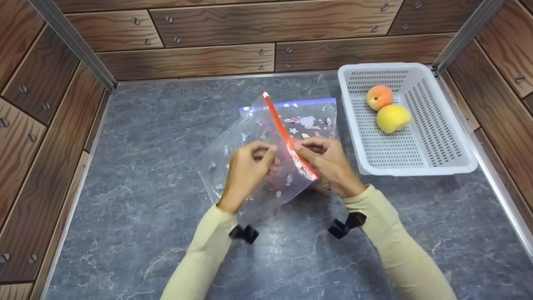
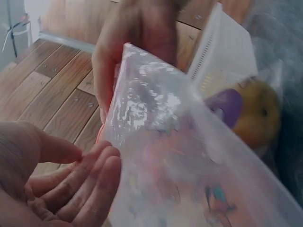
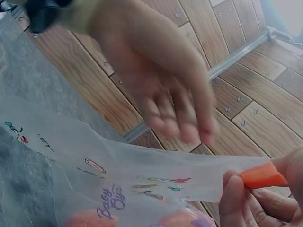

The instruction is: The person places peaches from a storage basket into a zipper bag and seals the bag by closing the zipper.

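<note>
Evidently thin, clear film: a printed bag [image 1: 278, 193] held up above the surface [image 1: 145, 166], its stiff orange-red strip [image 1: 276, 118] running aslant. Right grip [image 1: 327, 162] pinches the strip; left grip [image 1: 250, 171] beside the film, fingers loosely bent, nothing held. Beneath, a second bag [image 1: 310, 121], purple-edged, lies near a rigid white slotted basket [image 1: 416, 171] with a round blushed peach [image 1: 379, 98] and smooth yellow fruit [image 1: 393, 118], touching. Surface grey, marble-veined. Walls [image 1: 270, 23]: wood-grain panels, printed screw heads; metal rails [image 1: 71, 41] at corners.
</note>
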A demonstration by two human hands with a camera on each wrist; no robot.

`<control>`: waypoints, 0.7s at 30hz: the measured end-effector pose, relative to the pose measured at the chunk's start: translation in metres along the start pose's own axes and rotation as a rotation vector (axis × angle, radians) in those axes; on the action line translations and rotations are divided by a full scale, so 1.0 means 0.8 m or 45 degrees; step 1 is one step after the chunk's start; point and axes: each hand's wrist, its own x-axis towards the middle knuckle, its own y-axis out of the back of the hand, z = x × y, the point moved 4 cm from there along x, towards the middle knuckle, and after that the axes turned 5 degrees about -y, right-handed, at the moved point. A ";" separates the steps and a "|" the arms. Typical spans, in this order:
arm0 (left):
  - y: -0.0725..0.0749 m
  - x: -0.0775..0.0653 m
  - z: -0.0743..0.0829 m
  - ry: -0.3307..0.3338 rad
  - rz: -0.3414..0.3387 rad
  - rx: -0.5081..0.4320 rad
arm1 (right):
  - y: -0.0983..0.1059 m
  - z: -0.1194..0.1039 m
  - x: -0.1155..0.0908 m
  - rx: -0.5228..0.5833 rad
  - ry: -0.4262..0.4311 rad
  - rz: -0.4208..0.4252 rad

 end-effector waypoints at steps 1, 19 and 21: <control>-0.003 0.008 -0.001 0.052 -0.012 -0.061 | -0.001 0.000 -0.001 -0.009 0.013 0.007; -0.009 0.039 -0.019 0.263 -0.084 -0.233 | -0.013 -0.001 -0.016 0.042 0.114 -0.111; -0.009 0.037 -0.020 0.269 -0.080 -0.253 | -0.013 0.002 -0.016 0.071 0.113 -0.130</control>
